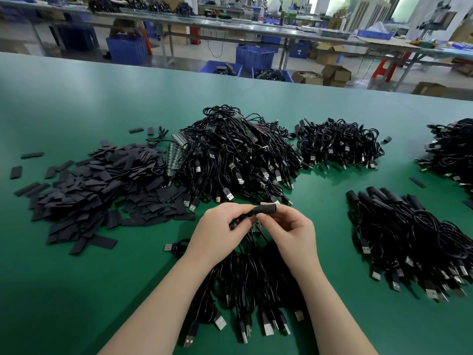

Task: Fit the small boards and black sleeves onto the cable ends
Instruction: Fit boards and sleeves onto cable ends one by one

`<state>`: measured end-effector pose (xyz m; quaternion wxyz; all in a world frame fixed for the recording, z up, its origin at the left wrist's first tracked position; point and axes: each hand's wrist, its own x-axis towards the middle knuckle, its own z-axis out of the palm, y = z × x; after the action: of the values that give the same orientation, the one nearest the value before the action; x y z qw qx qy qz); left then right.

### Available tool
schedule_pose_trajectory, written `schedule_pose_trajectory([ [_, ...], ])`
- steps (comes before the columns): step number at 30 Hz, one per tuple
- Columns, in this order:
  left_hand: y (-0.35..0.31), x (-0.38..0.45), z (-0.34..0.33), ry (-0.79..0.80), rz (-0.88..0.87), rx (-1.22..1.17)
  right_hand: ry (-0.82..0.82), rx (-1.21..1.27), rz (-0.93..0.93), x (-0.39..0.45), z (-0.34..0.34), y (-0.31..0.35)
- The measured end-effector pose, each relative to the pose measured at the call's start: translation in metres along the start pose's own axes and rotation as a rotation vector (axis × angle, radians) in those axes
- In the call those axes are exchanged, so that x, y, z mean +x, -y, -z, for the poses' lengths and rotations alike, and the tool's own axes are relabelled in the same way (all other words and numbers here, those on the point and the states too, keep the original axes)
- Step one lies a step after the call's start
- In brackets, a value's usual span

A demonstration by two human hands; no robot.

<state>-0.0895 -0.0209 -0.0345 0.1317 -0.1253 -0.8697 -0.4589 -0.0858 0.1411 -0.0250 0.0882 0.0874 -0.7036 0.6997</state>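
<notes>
Beyond our green bench (76, 290) we see long grey workbenches (230, 26) running across the room. Under and between them stand blue plastic crates (127, 49), one on the floor (221, 67) holding dark parts. Open cardboard boxes (335, 75) sit on the pale floor to the right, near a red stool (384, 69).

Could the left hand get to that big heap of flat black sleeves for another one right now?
Probably yes, once freed. The heap of flat black sleeves lies open on the green table on the left hand's own side, nothing between. But that hand now grips the cable end, which the right hand is sleeving.
</notes>
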Motion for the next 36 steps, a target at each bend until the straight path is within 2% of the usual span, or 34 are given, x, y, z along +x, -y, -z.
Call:
schedule_pose_trajectory([
  [9,-0.0069,-0.0031,0.0028,0.055,0.015,0.051,0.066,-0.009,-0.082,0.0021,0.0097,-0.0035],
  [16,-0.0089,-0.0019,0.0063,0.06,-0.004,0.096,0.02,-0.116,-0.007,0.0012,0.0063,-0.0029],
  [28,-0.0075,-0.0016,0.006,0.055,0.007,0.053,0.035,-0.103,-0.039,-0.0001,0.0057,-0.0013],
  [36,-0.0087,-0.0019,0.0058,0.053,0.007,0.053,0.012,-0.158,0.025,-0.0019,0.0039,-0.0007],
])
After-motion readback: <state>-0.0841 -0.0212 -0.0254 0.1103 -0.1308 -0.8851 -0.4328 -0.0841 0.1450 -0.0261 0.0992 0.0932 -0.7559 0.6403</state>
